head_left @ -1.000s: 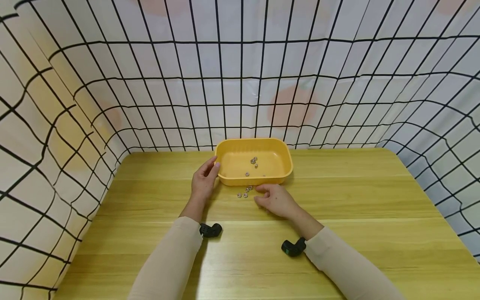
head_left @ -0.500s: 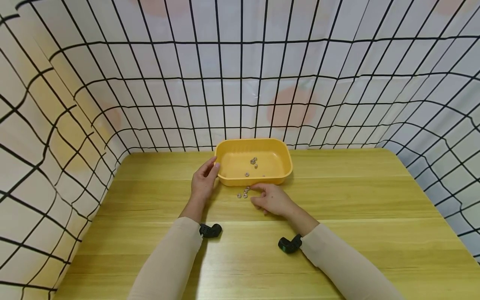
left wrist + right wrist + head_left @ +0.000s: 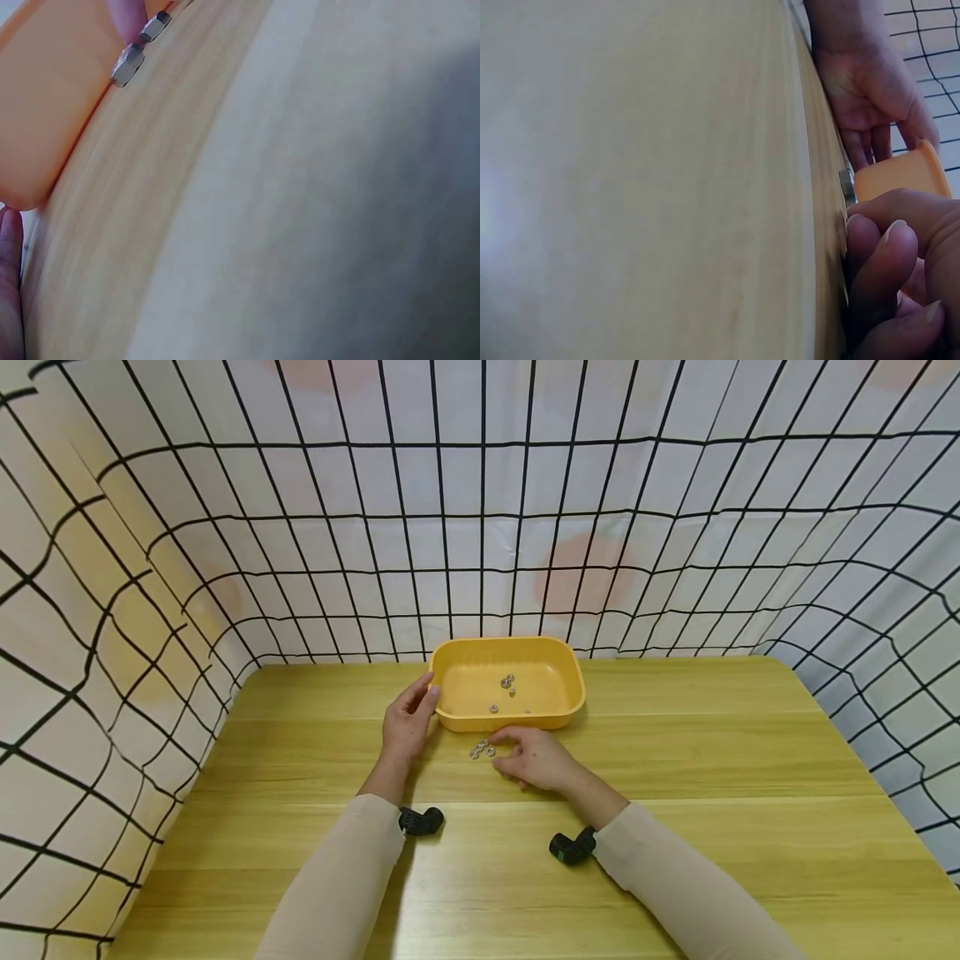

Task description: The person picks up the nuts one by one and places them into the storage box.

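A yellow plastic tray (image 3: 459, 723) stands at the back of the table, with several small metal nuts (image 3: 506, 682) inside. My left hand (image 3: 405, 727) holds the tray's left end, thumb by the rim and fingers along the outer wall. In front of the tray, several hex nuts (image 3: 475, 754) lie in a small cluster. My right hand (image 3: 542, 760) is just right of them, index finger reaching out to the cluster, thumb apart and the other fingers curled under. In the left wrist view, a fingertip (image 3: 129, 19) touches or nearly touches the loose hex nuts (image 3: 128, 66).
The wooden table (image 3: 712, 760) extends to both sides and toward me. A black wire grid (image 3: 483, 552) with pale cloth behind it encloses the back and sides. Each wrist wears a small black camera (image 3: 422, 821).
My right hand has slid left, and the loose nuts in front of the tray have shifted left into a tighter cluster. The left hand and the tray have stayed put.
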The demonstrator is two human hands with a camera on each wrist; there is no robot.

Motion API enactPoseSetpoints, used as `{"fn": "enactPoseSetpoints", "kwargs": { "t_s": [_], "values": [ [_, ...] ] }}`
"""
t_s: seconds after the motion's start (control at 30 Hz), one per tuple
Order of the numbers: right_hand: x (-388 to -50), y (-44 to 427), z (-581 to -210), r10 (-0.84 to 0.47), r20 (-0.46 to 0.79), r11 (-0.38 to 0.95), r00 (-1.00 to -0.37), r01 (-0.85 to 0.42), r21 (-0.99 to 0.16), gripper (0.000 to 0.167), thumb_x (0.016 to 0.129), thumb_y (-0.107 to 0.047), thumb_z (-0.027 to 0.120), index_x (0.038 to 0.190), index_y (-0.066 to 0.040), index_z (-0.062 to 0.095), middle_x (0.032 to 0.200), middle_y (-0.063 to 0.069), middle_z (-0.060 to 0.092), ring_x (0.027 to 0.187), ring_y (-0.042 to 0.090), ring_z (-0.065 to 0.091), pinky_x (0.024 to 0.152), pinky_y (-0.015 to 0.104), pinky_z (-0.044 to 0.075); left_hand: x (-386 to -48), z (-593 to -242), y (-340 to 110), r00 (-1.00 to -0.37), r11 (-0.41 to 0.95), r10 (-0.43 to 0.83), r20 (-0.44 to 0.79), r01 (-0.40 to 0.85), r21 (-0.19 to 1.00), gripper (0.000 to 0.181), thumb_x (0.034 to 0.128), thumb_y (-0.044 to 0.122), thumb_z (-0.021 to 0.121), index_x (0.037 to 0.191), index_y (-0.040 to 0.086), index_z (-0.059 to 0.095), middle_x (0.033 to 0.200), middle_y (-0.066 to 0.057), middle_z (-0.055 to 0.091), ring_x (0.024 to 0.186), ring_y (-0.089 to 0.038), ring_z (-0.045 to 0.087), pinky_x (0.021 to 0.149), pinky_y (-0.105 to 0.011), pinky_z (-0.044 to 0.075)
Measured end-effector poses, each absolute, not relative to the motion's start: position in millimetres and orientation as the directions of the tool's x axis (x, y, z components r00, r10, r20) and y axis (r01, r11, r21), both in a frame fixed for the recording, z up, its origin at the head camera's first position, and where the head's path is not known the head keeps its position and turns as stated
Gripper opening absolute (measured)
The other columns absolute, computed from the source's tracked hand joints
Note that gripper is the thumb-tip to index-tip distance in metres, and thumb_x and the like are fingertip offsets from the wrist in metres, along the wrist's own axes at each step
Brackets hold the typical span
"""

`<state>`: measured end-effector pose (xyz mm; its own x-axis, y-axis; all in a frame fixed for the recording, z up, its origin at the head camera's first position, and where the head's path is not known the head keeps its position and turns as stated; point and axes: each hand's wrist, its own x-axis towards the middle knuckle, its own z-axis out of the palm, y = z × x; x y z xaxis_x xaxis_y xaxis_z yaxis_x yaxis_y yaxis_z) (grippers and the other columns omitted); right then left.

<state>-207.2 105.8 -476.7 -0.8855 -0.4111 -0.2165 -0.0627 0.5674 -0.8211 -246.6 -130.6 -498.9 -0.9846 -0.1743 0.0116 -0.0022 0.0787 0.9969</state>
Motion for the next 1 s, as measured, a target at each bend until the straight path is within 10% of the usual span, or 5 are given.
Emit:
{"fn": "enactPoseSetpoints", "kwargs": {
  "t_s": [1.0],
  "values": [
    [-202.7,97.1,-477.2,-0.326,-0.176,0.619,-0.929,-0.069,-0.782,0.011,0.096,-0.026,0.072,0.1,-0.016,0.07,0.062,0.0,0.063,0.045,0.015,0.057,0.054,0.03,0.05,-245.6,-498.4,-130.1,-0.983,0.1,-0.183,0.002,-0.017,0.995,0.041,0.1013,0.037,0.065,0.14,0.024,0.065,0.139,-0.011,0.062,0.134,-0.023,0.055,0.109,-0.042,0.051]
  ]
}}
